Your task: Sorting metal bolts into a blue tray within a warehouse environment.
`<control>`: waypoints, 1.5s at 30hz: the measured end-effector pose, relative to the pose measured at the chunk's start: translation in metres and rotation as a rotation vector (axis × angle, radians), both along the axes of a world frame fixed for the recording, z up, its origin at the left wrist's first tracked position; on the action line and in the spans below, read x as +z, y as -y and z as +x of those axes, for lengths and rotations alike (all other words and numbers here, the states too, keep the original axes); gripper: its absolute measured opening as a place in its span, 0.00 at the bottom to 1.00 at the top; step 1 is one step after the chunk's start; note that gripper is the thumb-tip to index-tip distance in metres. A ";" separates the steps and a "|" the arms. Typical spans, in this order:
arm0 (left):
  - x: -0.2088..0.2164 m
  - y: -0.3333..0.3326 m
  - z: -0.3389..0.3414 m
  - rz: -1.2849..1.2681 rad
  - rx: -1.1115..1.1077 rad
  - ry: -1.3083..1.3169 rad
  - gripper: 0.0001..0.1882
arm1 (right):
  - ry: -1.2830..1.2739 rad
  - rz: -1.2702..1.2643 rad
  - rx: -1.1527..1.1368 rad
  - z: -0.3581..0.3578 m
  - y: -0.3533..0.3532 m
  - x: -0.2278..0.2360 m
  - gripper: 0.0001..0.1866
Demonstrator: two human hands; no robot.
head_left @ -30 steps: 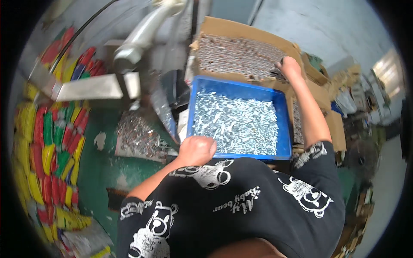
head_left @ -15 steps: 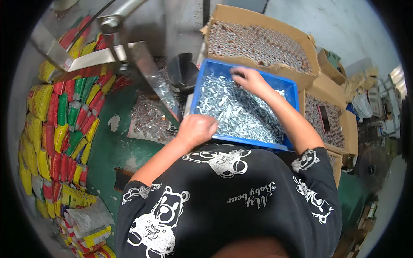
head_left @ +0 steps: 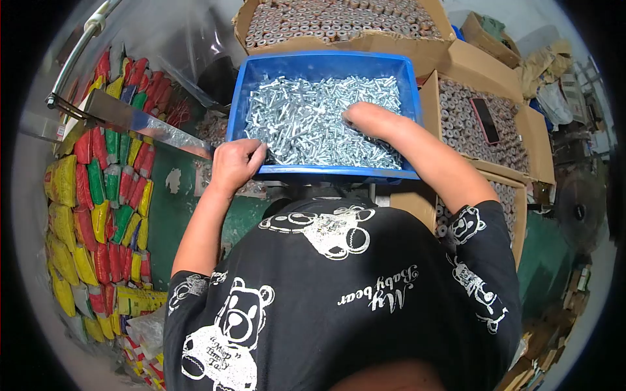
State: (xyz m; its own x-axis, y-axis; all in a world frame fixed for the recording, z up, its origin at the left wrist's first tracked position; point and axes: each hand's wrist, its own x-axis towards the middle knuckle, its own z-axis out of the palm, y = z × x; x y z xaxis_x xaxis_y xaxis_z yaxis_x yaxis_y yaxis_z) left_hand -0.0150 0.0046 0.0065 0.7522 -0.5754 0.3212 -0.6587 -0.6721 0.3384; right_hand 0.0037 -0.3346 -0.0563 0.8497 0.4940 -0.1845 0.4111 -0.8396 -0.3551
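Observation:
A blue plastic tub (head_left: pixel 326 171) stands in front of me, with a thick layer of small shiny metal pins (head_left: pixel 313 124) inside. My left hand (head_left: pixel 236 164) is curled closed over the tub's near left corner, thumb along the rim. Reaching into the tub from the right, my right hand (head_left: pixel 370 120) rests at the pins right of the middle. Its fingers are bent and pressed together, and their tips are partly hidden, so what they hold cannot be made out.
Behind the tub, a cardboard box (head_left: pixel 443 23) holds rows of round metal-ended parts. More such parts fill a box (head_left: pixel 528 124) at the right, with a phone (head_left: pixel 484 120) on top. A metal chute (head_left: pixel 147 124) slopes toward my left hand. Colourful sacks (head_left: pixel 98 182) are stacked at far left.
My right hand has come from the tub's far edge down to the pins right of the middle. My left hand stays at the near left corner. The whole view has shifted.

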 end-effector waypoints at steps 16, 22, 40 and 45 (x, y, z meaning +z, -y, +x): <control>-0.004 -0.003 0.003 -0.038 0.001 -0.017 0.16 | 0.035 0.076 0.054 0.011 0.005 0.004 0.08; -0.005 -0.010 0.004 -0.060 -0.041 -0.027 0.13 | -0.549 1.141 -0.660 0.017 0.019 0.037 0.11; -0.033 -0.021 0.013 -0.282 -0.200 -0.106 0.08 | -0.190 0.503 -0.694 0.082 -0.115 0.067 0.17; -0.022 -0.022 0.013 -0.272 -0.209 -0.067 0.09 | -0.212 0.705 -0.367 0.133 -0.182 0.087 0.13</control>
State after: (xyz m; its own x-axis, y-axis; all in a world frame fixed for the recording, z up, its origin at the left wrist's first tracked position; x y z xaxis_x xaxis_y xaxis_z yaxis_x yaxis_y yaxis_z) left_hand -0.0022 0.0266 -0.0158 0.6517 -0.6194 0.4377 -0.7428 -0.4043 0.5337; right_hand 0.1371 -0.1531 0.0304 0.9617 0.2512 -0.1095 0.0186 -0.4585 -0.8885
